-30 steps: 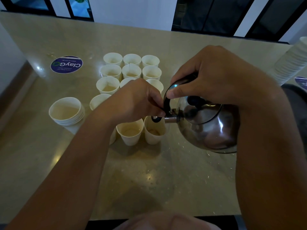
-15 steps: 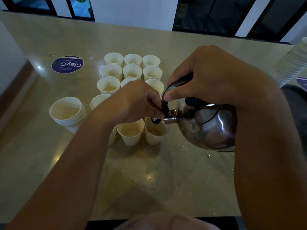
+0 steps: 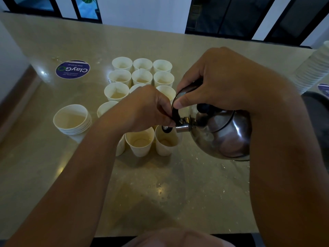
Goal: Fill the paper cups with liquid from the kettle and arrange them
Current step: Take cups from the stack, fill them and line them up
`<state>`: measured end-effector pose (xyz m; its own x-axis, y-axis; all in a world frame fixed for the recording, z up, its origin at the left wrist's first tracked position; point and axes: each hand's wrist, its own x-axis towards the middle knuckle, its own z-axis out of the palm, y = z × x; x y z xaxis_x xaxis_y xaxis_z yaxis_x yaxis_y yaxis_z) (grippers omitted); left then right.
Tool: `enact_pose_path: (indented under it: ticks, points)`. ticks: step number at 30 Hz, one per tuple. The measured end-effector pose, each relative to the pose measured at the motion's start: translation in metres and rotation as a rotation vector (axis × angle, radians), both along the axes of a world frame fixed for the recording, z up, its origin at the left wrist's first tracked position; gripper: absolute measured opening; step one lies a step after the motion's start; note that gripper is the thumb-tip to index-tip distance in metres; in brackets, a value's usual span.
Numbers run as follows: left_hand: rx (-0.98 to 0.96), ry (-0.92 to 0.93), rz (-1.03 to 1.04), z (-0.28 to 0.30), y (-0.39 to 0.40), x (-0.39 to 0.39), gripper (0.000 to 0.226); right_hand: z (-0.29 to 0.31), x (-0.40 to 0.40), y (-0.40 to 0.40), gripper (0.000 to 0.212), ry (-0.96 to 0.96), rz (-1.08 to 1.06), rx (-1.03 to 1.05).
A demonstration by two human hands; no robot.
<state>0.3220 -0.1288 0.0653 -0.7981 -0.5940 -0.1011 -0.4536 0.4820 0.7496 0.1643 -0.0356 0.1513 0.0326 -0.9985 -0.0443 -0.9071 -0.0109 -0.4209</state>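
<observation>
Kettle (image 3: pixel 220 132): polished steel, round-bodied, held tilted above the worktop (image 3: pixel 178 184), spout (image 3: pixel 182 128) pointing left over the rim of the front-right cup (image 3: pixel 166 142). Black knob on the lid; black curved handle (image 3: pixel 175 111) arching over the top.

Right hand (image 3: pixel 222 81): grip closed round the kettle's handle from above, thumb pressed on its curve.

Left hand (image 3: pixel 144 109): grip narrow, fingertips pinching the small black spout cap (image 3: pixel 166 128) at the mouth of the spout.

Front-right cup: white paper, upright, a little pale liquid at the bottom. Just beside it on the left, a second front cup (image 3: pixel 139 141), also holding pale liquid.

Filled cups (image 3: pixel 142 75): white paper, standing upright in rows of three behind the hands, touching or nearly so; the nearer rows are partly hidden by the left hand.

Stack of nested cups (image 3: pixel 73 122): to the left of the rows, apart from them, upright.

Round sticker (image 3: pixel 72 69): dark blue, lettered "ClayGo", flat on the worktop at far left.

Tall cup stack (image 3: pixel 313 68): white, leaning, at the far right edge.

Worktop: beige, glossy, stone-like.
</observation>
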Motion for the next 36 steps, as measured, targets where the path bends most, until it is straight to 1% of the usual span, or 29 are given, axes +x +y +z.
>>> enact_pose_path:
  ticks: [14, 36]
  points:
    - [-0.001, 0.021, -0.007, -0.0018, 0.0004, 0.0023, 0.018, 0.0022, 0.0054, -0.0008, 0.022, -0.025, -0.010, 0.031]
    - [-0.005, 0.024, 0.002, -0.0011, 0.0023, 0.0040, 0.017, 0.0031, 0.0096, -0.0052, 0.021, 0.014, -0.003, 0.026]
